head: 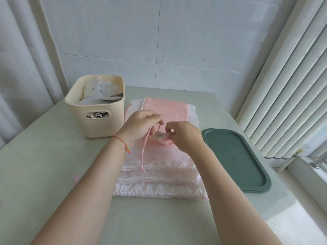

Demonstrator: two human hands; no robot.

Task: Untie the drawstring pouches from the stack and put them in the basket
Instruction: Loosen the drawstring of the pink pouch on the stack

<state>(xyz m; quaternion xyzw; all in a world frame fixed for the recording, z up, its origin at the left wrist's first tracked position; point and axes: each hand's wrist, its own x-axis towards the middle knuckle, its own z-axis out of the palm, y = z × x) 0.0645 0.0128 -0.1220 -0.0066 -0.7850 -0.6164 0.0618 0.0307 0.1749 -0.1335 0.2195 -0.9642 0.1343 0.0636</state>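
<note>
Both forearms reach up from the bottom edge toward the middle of the frame. At centre, the left hand (139, 124) pinches the pink drawstring (145, 149) with curled fingers, its loose end trailing down over the stack of pink pouches (162, 177). Just right of it, the right hand (185, 135) pinches the gathered neck of the top pouch (161, 136). Left of the stack stands the cream basket (96, 106), with pouches already inside. At the right lies a green tray (237, 160) on the pale table (44, 165).
</note>
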